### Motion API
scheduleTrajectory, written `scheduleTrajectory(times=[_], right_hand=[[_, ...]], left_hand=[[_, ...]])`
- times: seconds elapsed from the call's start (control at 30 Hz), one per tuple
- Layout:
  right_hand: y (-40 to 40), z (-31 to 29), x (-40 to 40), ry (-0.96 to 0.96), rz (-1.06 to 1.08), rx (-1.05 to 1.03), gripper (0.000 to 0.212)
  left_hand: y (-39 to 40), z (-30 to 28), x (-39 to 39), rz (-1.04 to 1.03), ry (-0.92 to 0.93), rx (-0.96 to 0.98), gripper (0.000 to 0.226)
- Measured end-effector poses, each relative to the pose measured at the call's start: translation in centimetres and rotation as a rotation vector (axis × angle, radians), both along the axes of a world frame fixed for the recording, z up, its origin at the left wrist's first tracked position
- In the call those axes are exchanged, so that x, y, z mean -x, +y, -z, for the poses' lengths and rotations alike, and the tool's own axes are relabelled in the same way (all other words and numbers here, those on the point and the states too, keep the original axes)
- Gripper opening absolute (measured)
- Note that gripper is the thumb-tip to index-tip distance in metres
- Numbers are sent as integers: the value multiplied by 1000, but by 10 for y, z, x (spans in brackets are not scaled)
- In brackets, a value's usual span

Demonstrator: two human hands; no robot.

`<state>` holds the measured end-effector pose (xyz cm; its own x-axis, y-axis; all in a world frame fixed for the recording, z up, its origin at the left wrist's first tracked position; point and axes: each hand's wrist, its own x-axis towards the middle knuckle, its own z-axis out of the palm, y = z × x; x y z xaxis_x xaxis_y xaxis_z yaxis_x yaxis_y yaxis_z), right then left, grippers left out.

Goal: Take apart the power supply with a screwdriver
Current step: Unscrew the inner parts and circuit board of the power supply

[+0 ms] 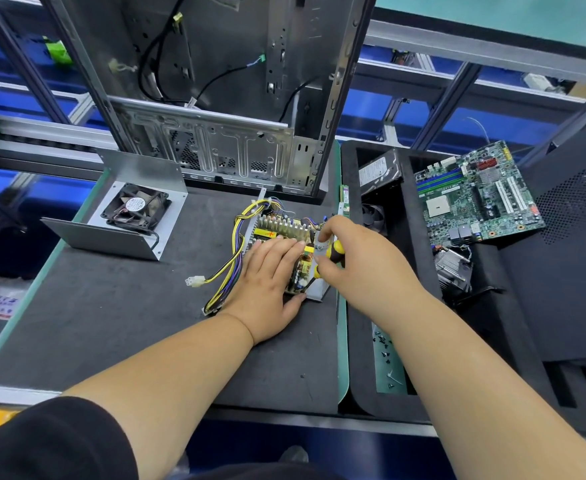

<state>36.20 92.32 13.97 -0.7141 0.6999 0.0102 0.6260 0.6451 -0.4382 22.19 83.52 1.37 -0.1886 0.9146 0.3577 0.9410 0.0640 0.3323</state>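
Centrally in the frame, my left hand (267, 271) pressed flat on the opened power supply (284, 244) on the desk (111, 323). My right hand (350, 258) gripped the screwdriver (333, 252), apparently undoing a board screw; next it likely needed steady downward turning.

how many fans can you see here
2. One fan sits in the metal cover on the left of the mat. A second fan shows partly in the black tray, beside the motherboard. Others may be hidden.
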Motion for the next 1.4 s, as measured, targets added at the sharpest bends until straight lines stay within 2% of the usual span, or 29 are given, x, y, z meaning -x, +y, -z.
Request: scheduleTrajectory(times=[0.17,0.3,0.4,0.53,0.63,0.9,1.07,1.17,1.4], right_hand=[[0,1,-3,2,-24,18,27],[0,2,-3,-36,-21,-87,22],[2,2,-3,-68,-5,-73,27],[3,2,-3,-39,11,-19,16],[2,0,-3,-4,15,22,21],[0,1,-2,-74,-19,-114,26],[2,2,-1,-42,-6,-48,15],[2,0,-2,21,-18,5,17],[2,3,-4,-29,-42,-68,17]], left_hand=[[0,1,0,-2,12,1,82],[1,1,0,-2,7,-4,81],[1,1,0,-2,4,-2,79],[1,1,1,-3,13,3,80],[1,2,1,-1,16,8,80],[0,2,1,7,11,-1,79],[0,3,1,11,13,-12,81],[1,2,1,12,8,-20,83],[1,2,1,10,5,-32,83]])
